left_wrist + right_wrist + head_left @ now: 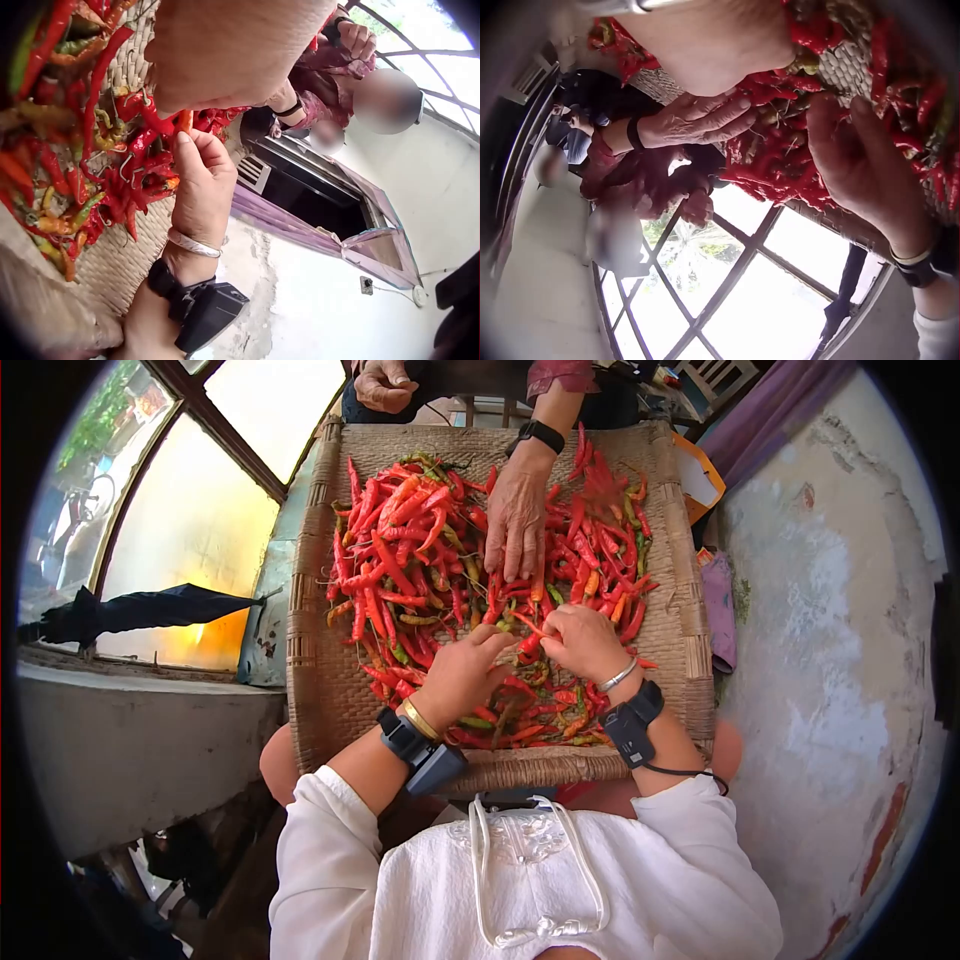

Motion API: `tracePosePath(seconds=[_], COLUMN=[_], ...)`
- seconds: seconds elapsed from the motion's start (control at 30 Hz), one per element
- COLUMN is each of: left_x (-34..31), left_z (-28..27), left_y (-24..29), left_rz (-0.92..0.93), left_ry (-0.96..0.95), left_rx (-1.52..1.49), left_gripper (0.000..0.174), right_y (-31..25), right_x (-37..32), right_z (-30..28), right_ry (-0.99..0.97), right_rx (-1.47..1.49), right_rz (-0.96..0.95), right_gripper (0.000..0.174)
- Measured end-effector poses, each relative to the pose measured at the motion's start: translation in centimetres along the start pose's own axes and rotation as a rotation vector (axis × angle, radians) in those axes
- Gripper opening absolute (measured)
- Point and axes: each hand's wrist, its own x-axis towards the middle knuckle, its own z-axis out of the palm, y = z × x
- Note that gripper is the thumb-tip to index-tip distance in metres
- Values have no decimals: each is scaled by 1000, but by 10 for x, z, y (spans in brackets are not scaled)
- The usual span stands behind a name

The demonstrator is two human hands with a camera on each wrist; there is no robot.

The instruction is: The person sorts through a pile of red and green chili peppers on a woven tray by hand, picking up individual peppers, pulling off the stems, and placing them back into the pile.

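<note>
Red chili peppers (395, 550), with some orange and green ones among them, lie heaped on a woven tray (675, 690). My right hand (585, 645) pinches an orange-red chili (184, 121) between thumb and fingertips, over the near part of the heap. Close to its left, my left hand (462, 678) hovers low over the chilies. Thumb and fingers of that hand stand apart in the right wrist view, with nothing held between them. Another person's hand (517, 520) reaches in from the far side, fingers down on the peppers.
That person's other hand (385, 385) is beyond the tray's far edge. At the left, a folded dark umbrella (165, 608) lies by the window (190, 510). A rough, peeling wall (830, 660) runs along the right side, with a purple cloth (717, 610) near the tray.
</note>
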Motion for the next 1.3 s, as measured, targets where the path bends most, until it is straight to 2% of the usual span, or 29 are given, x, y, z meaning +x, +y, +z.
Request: tracePosePath(seconds=[0.07, 0.1, 0.17, 0.2, 0.27, 0.33, 0.4, 0.43, 0.5, 0.53, 0.6, 0.63, 0.67, 0.7, 0.77, 0.83, 0.9, 0.93, 1.0, 1.13, 1.2, 1.3], left_x=[0, 0, -1, -1, -5, -6, -8, -6, -8, -10, -11, -11, -12, -14, -18, -15, -15, -16, -17, -15, -14, -13], left_z=[-5, -3, -2, 0, 3, 6, 8, 7, 7, 11, 11, 7, 4, 6, 16, 12, 9, 10, 12, 11, 9, 12], left_y=[7, 3, 4, 2, -3, -8, -7, -7, -10, -16, -18, -13, -10, -14, -24, -19, -16, -17, -20, -20, -18, -20], left_rz=[5, -8, 36, 83, 138, 24, -22, -72, -116, -86, -57, -50, -44, -47, 63, 40, 49, 49, 70, 65, 69, 77], left_ry=[127, 55, 66, 68, 82, -95, -91, -99, -135, -179, -216, -304, -392, -389, -439, -476, -448, -450, -422, -389, -341, -366], left_rx=[-42, -61, -50, -65, -67, 35, 56, 70, 42, 96, 155, 196, 237, 241, 243, 266, 277, 278, 263, 285, 274, 277], left_gripper=[39, 43, 40, 35, 30, 18, 17, 17, 18, 19, 20, 21, 22, 22, 24, 23, 23, 23, 22, 24, 24, 24], right_y=[-9, -14, -20, -22, -19, -12, -3, 2, 11, 13, 13, 6, 15, 18, 20, 21, 12, 10, 12, 12, 4, 3], right_x=[-3, -7, -9, -8, -8, -4, -3, 0, 4, 6, 15, 19, 19, 16, 8, 1, -2, -2, 1, 5, 4, 5], right_z=[-5, -9, -12, -15, -14, -15, -19, -24, -33, -38, -41, -45, -41, -38, -27, -1, 18, 24, 35, 36, 30, 27], right_ry=[-73, -110, -136, -231, -262, -252, -265, -258, -173, -60, 329, 552, 544, 542, 262, 157, -15, -14, -48, -48, 37, 97], right_rx=[84, 84, 243, 302, 440, 494, 702, 697, 842, 1010, 1288, 1428, 1266, 1268, 326, -62, -96, -94, -302, -359, -336, -395], right_rz=[53, 23, -81, -110, -122, -120, 89, 79, 247, 268, 289, 274, 325, 320, 301, -109, -192, -192, -203, -235, -140, -82], right_gripper=[13, 15, 17, 19, 18, 18, 15, 15, 13, 16, 34, 42, 55, 55, 56, 36, 24, 24, 22, 18, 15, 10])
